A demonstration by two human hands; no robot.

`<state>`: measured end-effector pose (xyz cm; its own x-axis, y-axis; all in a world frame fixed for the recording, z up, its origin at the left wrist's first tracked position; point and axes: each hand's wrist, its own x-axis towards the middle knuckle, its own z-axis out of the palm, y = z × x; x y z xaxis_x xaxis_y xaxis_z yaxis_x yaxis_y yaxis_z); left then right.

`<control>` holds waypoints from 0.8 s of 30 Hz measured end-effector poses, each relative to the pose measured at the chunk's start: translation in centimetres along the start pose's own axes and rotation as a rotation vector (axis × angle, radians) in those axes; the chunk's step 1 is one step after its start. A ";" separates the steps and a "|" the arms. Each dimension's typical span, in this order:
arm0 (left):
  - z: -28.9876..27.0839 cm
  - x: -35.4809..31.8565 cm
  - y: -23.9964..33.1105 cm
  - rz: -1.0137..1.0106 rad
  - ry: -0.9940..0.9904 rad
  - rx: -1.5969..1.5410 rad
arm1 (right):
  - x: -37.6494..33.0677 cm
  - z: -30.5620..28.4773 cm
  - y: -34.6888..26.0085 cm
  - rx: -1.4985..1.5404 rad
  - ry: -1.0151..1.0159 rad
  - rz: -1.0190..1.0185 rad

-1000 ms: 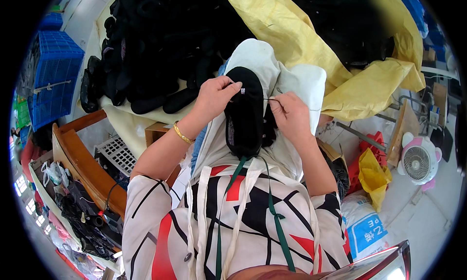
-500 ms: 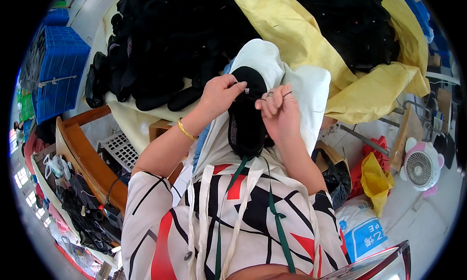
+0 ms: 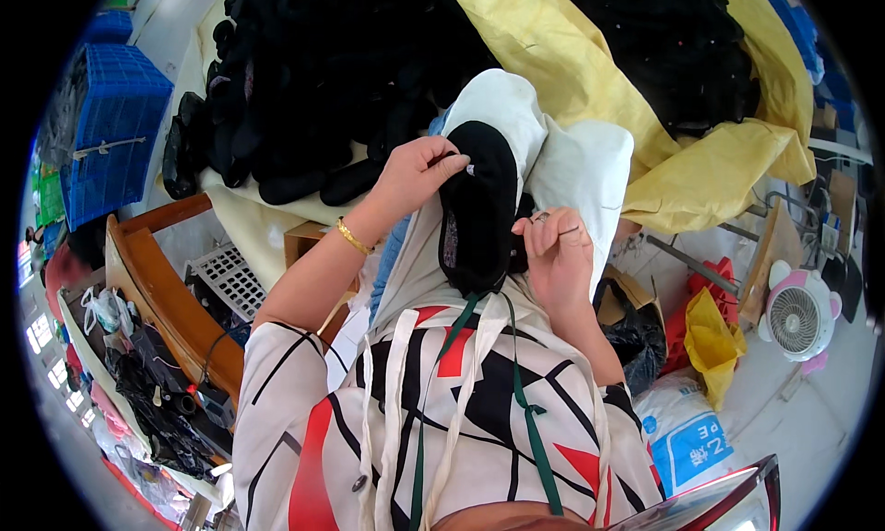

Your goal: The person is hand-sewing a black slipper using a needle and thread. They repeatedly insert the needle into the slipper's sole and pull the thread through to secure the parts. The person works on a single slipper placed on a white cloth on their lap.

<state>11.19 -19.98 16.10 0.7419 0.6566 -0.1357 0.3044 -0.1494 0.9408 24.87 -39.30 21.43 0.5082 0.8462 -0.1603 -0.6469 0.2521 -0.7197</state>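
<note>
A black cloth shoe (image 3: 496, 185) lies along my lap, its opening toward me and its rounded toe pointing away. A small pale spot shows near the top of the opening, beside my left fingertips. My left hand (image 3: 419, 173), with a gold bracelet at the wrist, pinches the shoe's edge there. To the right of the shoe is my right hand (image 3: 560, 254), fingers curled in and apart from the shoe. Whatever those fingers hold, if anything, is too small to make out. White cloth (image 3: 585, 167) covers my knees under the shoe.
A big heap of black shoes (image 3: 313, 79) is ahead, with another dark heap (image 3: 668, 52) on yellow sheeting (image 3: 682, 185) at right. A wooden chair (image 3: 166, 296) and blue crates (image 3: 115, 130) stand left. A white fan (image 3: 797, 317) and a yellow bag (image 3: 714, 342) are at right.
My right hand has moved down and to the right, away from the shoe's opening. The left hand keeps its pinch, and the shoe has shifted slightly, its opening showing more plainly.
</note>
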 end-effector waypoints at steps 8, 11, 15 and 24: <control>-0.3 -1.1 5.2 0.328 -0.021 0.440 | -5.9 -4.7 -6.0 -0.912 -0.090 -0.029; 0.0 -0.7 5.9 0.263 -0.048 0.469 | -9.9 -10.5 -7.6 -0.983 0.166 0.152; 1.2 -0.3 7.9 0.148 -0.095 0.778 | -11.7 -13.4 -8.7 -1.127 0.539 0.178; 2.4 0.8 6.7 0.112 0.051 0.701 | -2.9 -5.1 -4.1 -0.549 0.267 0.204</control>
<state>15.25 -22.21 21.55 0.7676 0.6406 -0.0195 0.5533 -0.6471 0.5245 28.91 -45.14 21.39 0.5754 0.6881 -0.4421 -0.3959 -0.2387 -0.8867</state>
